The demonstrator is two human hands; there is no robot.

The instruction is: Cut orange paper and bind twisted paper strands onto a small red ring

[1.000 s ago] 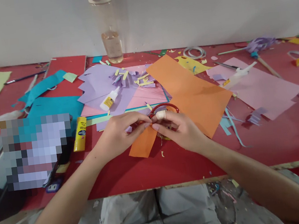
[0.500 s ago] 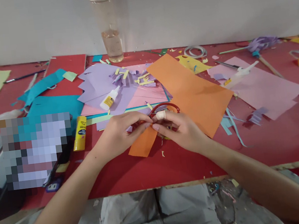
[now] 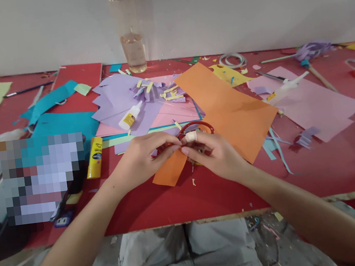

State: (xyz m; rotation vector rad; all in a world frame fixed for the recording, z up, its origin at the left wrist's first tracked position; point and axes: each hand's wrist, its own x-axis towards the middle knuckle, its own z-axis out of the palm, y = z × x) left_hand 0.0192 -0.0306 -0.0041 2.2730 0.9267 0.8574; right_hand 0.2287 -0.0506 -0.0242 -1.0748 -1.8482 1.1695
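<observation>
My left hand (image 3: pixel 149 156) and my right hand (image 3: pixel 214 156) meet at the fingertips over the table's front part, both pinched closed. A small piece of orange paper (image 3: pixel 168 171) reaches down and left from under the fingertips, and its upper end is hidden there. One right finger has a whitish wrap (image 3: pixel 191 136) round it. Just behind the right hand, scissors with red handles (image 3: pixel 207 124) are partly covered by the fingers. A large orange sheet (image 3: pixel 226 109) lies beyond the right hand.
A glue stick (image 3: pixel 95 158) lies left of my hands, a small glue bottle (image 3: pixel 130 116) on purple paper (image 3: pixel 111 96) behind them. A water bottle (image 3: pixel 134 52) stands at the wall. Pink sheets (image 3: pixel 316 103) and a glue gun (image 3: pixel 288 87) lie right. A blurred-out object (image 3: pixel 45 179) is at left.
</observation>
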